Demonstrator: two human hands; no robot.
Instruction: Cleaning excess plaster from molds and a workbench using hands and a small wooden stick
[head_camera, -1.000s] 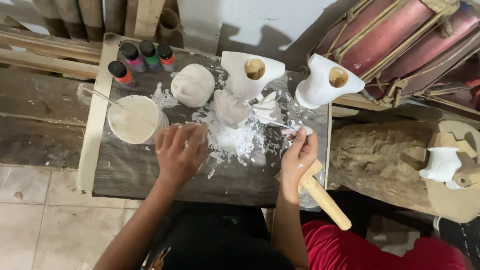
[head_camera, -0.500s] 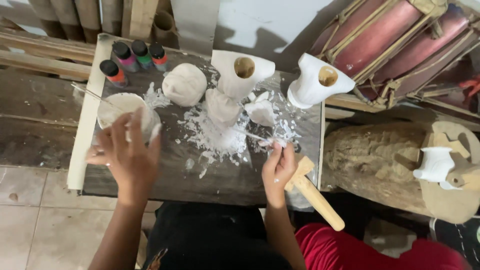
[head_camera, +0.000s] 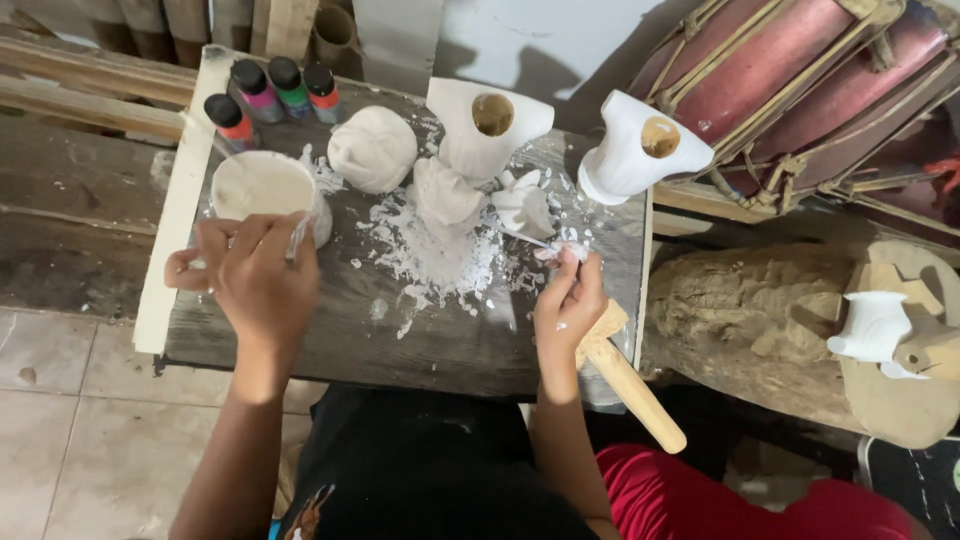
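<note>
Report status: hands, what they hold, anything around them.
Left hand over cup, gripping stirrer. Right hand holds thin tool by white figure. Mallet beside right wrist; plaster crumbs on board.

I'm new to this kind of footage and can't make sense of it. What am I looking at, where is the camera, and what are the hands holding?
There is no machine here. A person wears a camera on the head, so you look down at their own two hands over a dark wooden board.

The left hand is at a white cup of pale paste and grips a thin stick dipped in it. The right hand holds a thin tool pointing at white plaster pieces.

On the board stand two white hollow casts, a rounded white lump and small paint bottles, with white crumbs scattered about. A wooden mallet lies at the board's edge.
</note>
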